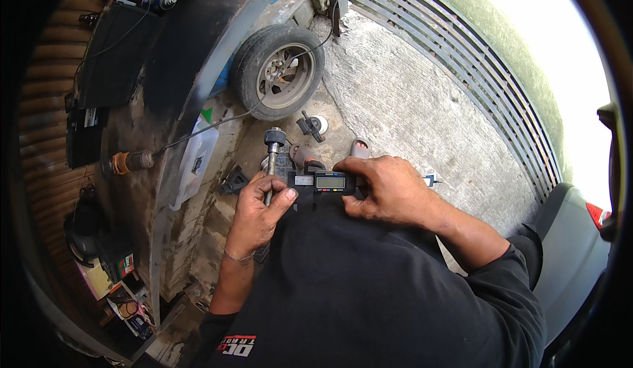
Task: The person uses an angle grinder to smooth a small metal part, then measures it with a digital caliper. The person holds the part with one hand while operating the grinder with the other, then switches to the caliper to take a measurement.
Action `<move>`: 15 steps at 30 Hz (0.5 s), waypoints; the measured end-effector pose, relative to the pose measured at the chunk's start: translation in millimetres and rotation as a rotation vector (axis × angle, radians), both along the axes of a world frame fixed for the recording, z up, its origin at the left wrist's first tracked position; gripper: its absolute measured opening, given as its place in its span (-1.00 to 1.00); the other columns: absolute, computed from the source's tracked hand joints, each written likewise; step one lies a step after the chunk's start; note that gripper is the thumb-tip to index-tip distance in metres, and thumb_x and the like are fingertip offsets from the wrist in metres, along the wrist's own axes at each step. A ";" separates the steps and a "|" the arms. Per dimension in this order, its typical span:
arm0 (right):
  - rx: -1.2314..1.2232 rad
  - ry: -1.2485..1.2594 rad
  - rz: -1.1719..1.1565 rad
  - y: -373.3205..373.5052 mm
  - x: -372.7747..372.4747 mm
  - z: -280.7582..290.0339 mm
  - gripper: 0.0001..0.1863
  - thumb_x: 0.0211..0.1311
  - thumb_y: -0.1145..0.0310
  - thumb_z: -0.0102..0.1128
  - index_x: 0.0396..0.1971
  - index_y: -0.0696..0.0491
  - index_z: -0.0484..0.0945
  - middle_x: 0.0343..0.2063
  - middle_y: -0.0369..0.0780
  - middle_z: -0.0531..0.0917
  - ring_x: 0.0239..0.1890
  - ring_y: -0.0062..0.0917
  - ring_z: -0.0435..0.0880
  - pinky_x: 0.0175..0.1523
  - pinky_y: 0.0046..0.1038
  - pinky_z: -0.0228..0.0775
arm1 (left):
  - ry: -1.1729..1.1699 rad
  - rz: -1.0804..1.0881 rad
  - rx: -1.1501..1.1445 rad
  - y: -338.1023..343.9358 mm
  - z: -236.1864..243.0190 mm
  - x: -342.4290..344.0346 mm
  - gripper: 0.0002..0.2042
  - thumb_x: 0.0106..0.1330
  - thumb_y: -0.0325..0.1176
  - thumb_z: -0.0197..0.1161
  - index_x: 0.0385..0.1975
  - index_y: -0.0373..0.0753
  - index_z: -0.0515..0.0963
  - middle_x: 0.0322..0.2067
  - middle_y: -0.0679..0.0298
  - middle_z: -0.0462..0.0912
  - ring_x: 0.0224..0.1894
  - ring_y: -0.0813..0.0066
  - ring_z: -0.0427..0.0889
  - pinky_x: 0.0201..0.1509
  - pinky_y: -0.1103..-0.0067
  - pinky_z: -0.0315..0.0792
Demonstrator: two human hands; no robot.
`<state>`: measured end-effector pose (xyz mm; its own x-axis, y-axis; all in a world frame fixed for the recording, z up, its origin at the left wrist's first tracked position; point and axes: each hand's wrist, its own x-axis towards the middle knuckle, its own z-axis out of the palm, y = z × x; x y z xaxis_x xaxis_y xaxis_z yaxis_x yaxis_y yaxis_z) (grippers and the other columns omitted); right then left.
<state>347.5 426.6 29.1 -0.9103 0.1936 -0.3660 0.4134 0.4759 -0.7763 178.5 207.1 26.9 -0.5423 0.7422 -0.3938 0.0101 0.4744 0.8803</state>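
My left hand [260, 206] is closed around a metal shaft [272, 160], which stands nearly upright with a thicker dark collar at its top end. In my right hand [392, 190] is a digital caliper [331, 183], gripped between thumb and fingers with its small grey display facing up. The caliper's jaw end reaches close to my left thumb and the shaft's lower part; whether the jaws touch the shaft I cannot tell. Both hands are held in front of my dark shirt, above my sandalled feet.
A workbench [173, 51] runs along the left, bearing a corded orange-and-dark power tool [132, 161] and a spray can [158, 0]. Beside it stand a car wheel [280, 71] and a clear plastic bin [196, 163]. A dark clamp-like part [308, 126] lies on the floor. A slatted metal gate [461, 58] is beyond.
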 end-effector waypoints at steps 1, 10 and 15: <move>-0.002 0.000 0.000 0.0 -0.1 0.0 -0.44 0.04 0.17 0.38 0.09 0.03 0.64 -0.40 -0.06 0.76 -0.30 -0.13 0.78 -0.10 -0.19 0.62 | -0.001 0.004 0.000 -0.2 -0.4 0.0 -0.83 0.35 -0.44 0.41 -0.32 -0.40 0.57 -0.28 0.34 0.46 -0.23 0.61 0.45 -0.11 0.64 0.40; 0.011 0.046 0.016 0.4 -1.2 2.1 -0.46 0.15 0.13 0.40 0.11 0.04 0.60 -0.44 -0.08 0.73 -0.33 -0.13 0.76 -0.13 -0.17 0.59 | -0.046 0.078 0.009 0.5 -6.2 4.0 -0.83 0.32 -0.42 0.42 -0.35 -0.38 0.59 -0.31 0.34 0.47 -0.26 0.59 0.42 -0.13 0.61 0.36; -0.106 -0.042 0.040 2.7 -1.9 6.7 -0.50 0.30 0.04 0.27 0.13 0.01 0.58 -0.31 -0.03 0.77 -0.16 -0.07 0.76 0.02 -0.08 0.56 | -0.103 0.093 0.028 7.1 -6.1 12.6 -0.81 0.33 -0.37 0.42 -0.33 -0.38 0.60 -0.30 0.31 0.49 -0.27 0.55 0.42 -0.12 0.57 0.36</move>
<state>345.6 429.2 35.8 -0.9001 0.1158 -0.4201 0.4286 0.4091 -0.8055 191.1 214.2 20.8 -0.5672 0.7022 -0.4303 -0.1235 0.4441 0.8875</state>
